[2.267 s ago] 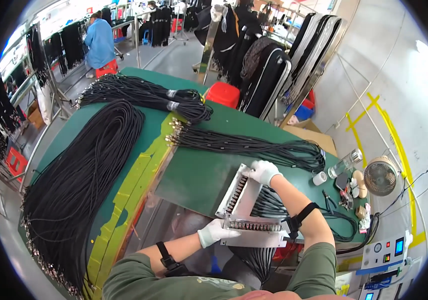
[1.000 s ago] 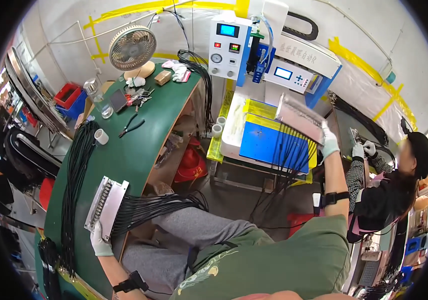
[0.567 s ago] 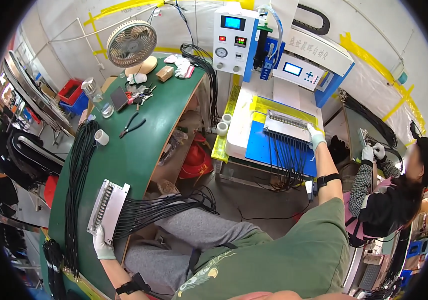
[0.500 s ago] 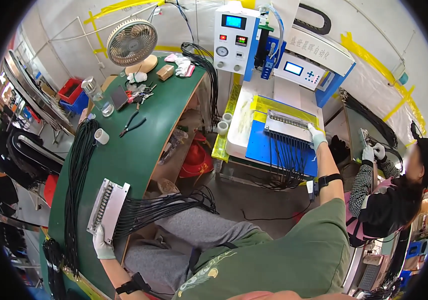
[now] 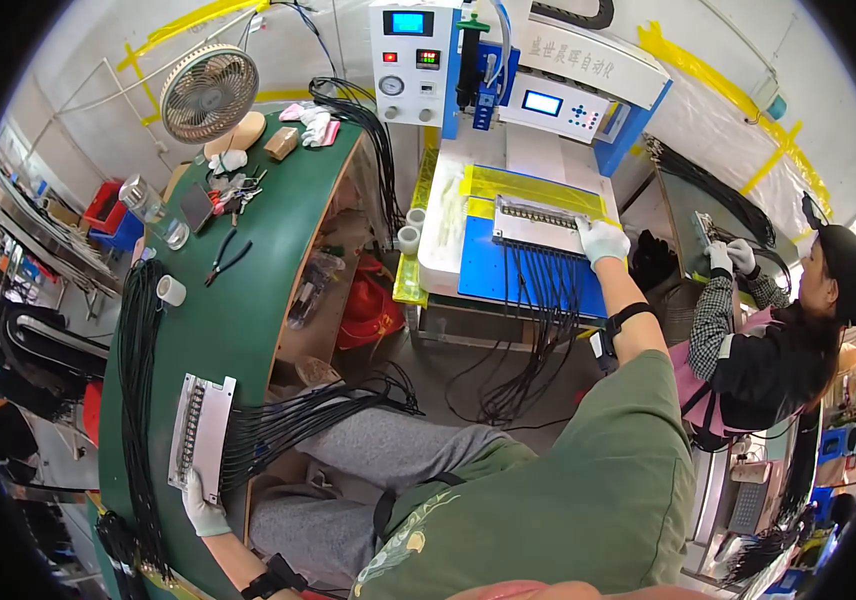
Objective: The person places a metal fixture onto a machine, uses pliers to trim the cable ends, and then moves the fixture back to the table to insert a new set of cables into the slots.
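My right hand (image 5: 603, 240), in a white glove, grips the right end of a grey metal rack (image 5: 538, 222) whose black cables hang over the blue bed (image 5: 493, 275) of a machine. My left hand (image 5: 204, 507), also gloved, holds the near end of a second metal rack (image 5: 200, 432) lying on the green bench (image 5: 238, 310). That rack's black cables (image 5: 308, 420) trail off the bench edge toward my lap.
A bundle of black cables (image 5: 136, 400) runs along the bench's left side. A fan (image 5: 210, 95), pliers (image 5: 224, 258), a phone and cups stand at its far end. The machine's control box (image 5: 413, 60) rises behind. Another person (image 5: 778, 330) works at the right.
My head has swung from the cable bench to the machine. My right hand carried a rack of cables over and set it down onto the blue bed; my left hand stayed on the other rack.
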`<state>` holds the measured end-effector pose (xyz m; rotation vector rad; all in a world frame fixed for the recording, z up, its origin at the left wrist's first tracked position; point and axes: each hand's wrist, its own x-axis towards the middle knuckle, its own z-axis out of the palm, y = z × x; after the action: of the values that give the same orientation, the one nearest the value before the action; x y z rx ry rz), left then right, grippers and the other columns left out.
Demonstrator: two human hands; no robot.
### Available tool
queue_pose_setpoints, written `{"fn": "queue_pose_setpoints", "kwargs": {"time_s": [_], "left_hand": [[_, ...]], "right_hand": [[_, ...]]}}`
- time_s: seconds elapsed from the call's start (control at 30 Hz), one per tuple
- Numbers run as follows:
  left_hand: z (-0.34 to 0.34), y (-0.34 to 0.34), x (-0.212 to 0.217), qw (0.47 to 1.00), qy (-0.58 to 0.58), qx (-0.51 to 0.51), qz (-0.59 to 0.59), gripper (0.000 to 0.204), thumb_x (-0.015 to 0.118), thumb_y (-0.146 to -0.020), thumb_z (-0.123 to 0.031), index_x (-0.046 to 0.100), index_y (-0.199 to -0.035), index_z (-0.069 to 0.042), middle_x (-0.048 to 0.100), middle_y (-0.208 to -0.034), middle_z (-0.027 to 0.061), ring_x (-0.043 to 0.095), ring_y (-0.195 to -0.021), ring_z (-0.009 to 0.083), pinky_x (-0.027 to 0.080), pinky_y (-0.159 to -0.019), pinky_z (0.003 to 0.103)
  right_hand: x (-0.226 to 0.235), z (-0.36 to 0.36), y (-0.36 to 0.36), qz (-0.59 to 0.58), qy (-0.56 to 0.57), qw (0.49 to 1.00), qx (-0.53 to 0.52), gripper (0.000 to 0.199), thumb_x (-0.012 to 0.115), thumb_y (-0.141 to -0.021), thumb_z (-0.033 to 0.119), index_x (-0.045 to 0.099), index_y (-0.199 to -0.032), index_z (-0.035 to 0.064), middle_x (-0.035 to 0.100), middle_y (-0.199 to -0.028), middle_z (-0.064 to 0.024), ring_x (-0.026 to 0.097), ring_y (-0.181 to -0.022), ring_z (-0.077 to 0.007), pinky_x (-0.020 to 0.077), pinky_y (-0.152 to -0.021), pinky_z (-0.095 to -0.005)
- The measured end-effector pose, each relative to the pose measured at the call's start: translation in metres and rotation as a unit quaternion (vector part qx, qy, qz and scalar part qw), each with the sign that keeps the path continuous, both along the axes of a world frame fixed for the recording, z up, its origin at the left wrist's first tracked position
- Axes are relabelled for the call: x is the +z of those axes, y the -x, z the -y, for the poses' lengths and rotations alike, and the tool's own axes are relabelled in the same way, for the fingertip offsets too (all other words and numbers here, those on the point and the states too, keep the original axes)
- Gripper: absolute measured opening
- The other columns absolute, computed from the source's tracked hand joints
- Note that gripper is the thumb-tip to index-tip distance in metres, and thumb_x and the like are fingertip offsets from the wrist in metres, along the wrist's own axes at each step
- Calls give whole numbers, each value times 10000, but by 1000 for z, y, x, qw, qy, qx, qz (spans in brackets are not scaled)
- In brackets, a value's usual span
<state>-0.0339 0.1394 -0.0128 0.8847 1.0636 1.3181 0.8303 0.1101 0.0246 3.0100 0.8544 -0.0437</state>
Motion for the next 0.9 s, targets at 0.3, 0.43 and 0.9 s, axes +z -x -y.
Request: {"fn": "queue_pose_setpoints", "kwargs": {"time_s": [0.3,0.43,0.9], "left_hand": [[-6,22,-26,987,98,123,-22,351,613,-956,-134,594,-1250,56,662,-1172,138,671,-1011,246,554,-891,351],[16,-7,10,986,60,152,-23,415,771,-819,-113,650,-1183,46,689,-1121,93,662,-976,190,533,-886,329],[21,-28,-7,986,39,128,102,362,752,-867,-159,660,-1189,-21,710,-1091,106,696,-958,195,577,-864,355]], "right_hand": [[-71,102,-80,-103,-225,932,264,396,634,-943,306,600,-1274,94,703,-1041,-82,662,-890,-185,543,-772,-332],[-100,114,18,-733,-410,531,-115,229,613,-970,317,678,-1061,116,612,-716,32,539,-541,-103,513,-578,-232],[-133,118,-150,11,-405,780,477,555,738,-796,442,683,-1197,62,693,-1071,-228,658,-1007,-368,515,-883,-435]]}}
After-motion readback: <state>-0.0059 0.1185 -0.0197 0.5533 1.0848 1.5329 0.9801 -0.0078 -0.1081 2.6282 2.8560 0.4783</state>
